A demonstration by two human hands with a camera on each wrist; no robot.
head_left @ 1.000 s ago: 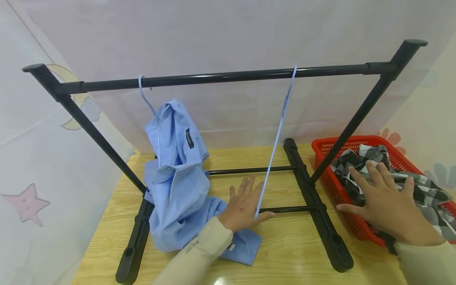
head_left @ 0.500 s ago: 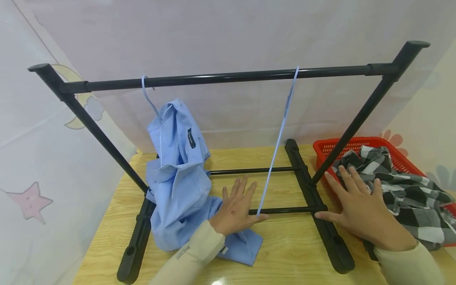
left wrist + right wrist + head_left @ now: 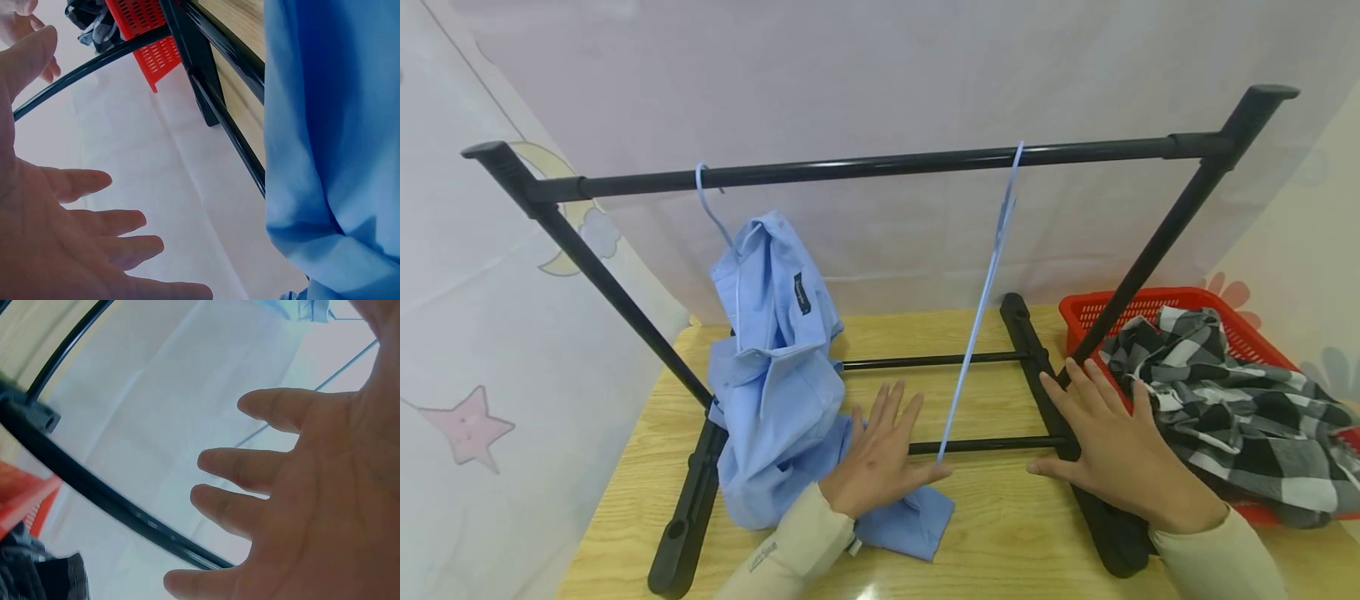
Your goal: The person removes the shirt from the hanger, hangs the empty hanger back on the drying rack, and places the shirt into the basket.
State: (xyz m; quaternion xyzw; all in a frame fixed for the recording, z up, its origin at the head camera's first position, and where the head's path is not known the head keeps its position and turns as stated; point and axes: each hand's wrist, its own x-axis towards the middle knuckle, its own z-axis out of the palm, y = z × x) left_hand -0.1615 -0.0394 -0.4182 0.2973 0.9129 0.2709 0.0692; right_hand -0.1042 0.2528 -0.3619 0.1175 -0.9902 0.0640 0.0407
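My left hand (image 3: 874, 461) is held palm down with fingers spread, overlapping the lower folds of a light blue garment (image 3: 775, 367) in the head view. That garment hangs from a blue hanger (image 3: 706, 200) on the black clothes rack (image 3: 865, 169), and its lower part lies on the table. Right of the thumb, a second blue hanger (image 3: 985, 300) hangs bare, seen edge-on. My right hand (image 3: 1120, 457), fingers spread too, is over the rack's right foot. The left wrist view shows the palm (image 3: 69, 240) holding nothing; so does the right palm (image 3: 319, 500) in the right wrist view.
A red basket (image 3: 1078, 308) with a black-and-white checked garment (image 3: 1247, 400) stands right of the rack, the cloth spilling over its near rim. The rack's slanted posts and two low crossbars (image 3: 992, 444) frame the wooden table (image 3: 1000, 533). A pale curtain (image 3: 865, 75) hangs behind.
My right hand has moved left, from over the basket to the rack's right foot, uncovering more of the checked garment. My left hand has shifted slightly left and down.
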